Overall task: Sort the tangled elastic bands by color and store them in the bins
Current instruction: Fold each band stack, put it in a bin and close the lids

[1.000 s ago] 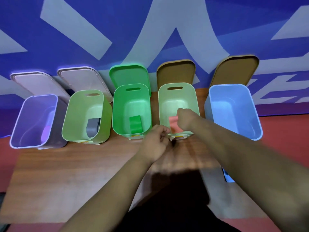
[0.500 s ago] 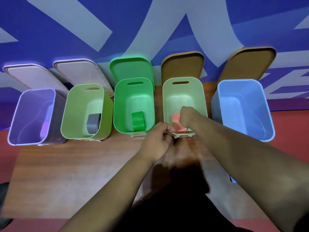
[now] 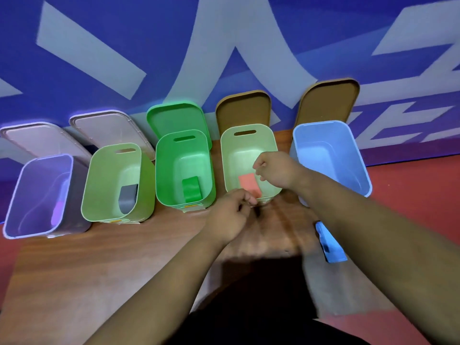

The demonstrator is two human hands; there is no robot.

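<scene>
Five open bins stand in a row. The purple bin (image 3: 15, 207) holds a purple band (image 3: 57, 213). A grey band (image 3: 127, 198) lies in the light green bin (image 3: 99, 175), and a green band (image 3: 190, 190) in the bright green bin (image 3: 171, 160). A salmon-pink band (image 3: 248, 184) lies flat in the pale green bin (image 3: 249, 145). My right hand (image 3: 273, 170) hovers over that bin, fingers curled, apart from the band. My left hand (image 3: 230, 214) is curled at the bin's front rim, fingertips against the band's near end; a grip is not visible. A blue band (image 3: 329, 245) lies on the table beside my right forearm.
The blue bin (image 3: 348, 150) stands at the far right with nothing visible inside. Lids lean against the blue-and-white wall behind the bins: two pale (image 3: 109, 130), one green (image 3: 174, 118), two brown (image 3: 242, 108). The wooden table (image 3: 87, 257) ends at a red floor on both sides.
My right hand has let go of the pink band and lifted up and back over the bin. The band now lies flat inside. My left hand stayed at the rim.
</scene>
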